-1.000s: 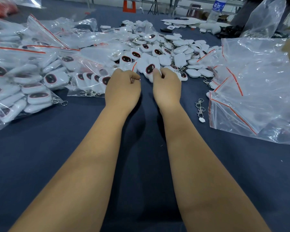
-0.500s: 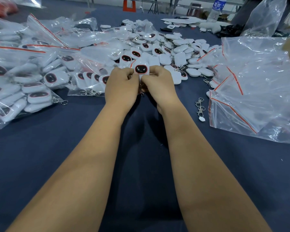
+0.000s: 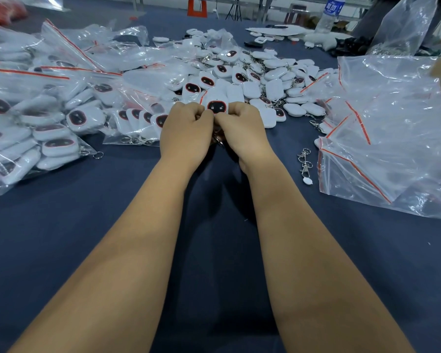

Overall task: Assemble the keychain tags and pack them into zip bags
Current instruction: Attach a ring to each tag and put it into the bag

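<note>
Holding one white keychain tag point(image 3: 217, 107) with a dark red-rimmed face, I now have it upright between both hands; a second ago my hands were apart at the loose pile point(image 3: 262, 80). That suggests assembly has begun. My left hand point(image 3: 186, 135) and right hand point(image 3: 242, 135) are clenched, pinching the tag's lower edge, so it pokes above my knuckles. A metal clasp point(image 3: 218, 140) dangles below. Filled zip bags point(image 3: 49, 118) lie left, empty ones point(image 3: 392, 128) right.
</note>
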